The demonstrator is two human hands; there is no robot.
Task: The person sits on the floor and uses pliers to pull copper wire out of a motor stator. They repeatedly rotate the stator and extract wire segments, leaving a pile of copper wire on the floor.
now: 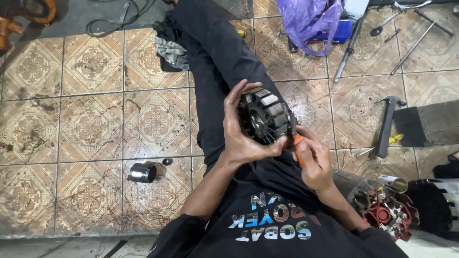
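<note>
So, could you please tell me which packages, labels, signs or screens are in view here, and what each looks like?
Purple plastic bag: top of the floor, crumpled, translucent violet.
Blue box: behind that bag, flat, rectangular, partly hidden.
Shirt print: on the person's black shirt, white, blue and red lettering.
No screens or signs.

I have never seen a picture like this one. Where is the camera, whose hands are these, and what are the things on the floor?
The camera sits on a person's head and looks down, so you see that person's own arms, lap and dark trousers. The person sits on a patterned tile floor.

The left hand holds a round dark metal part with slots around its rim; it looks like a motor part. The right hand holds a small orange-handled tool against the part's edge.

On the floor lie a short metal cylinder, a hammer, long metal rods, a purple plastic bag, and at the lower right a red and metal assembly.
</note>
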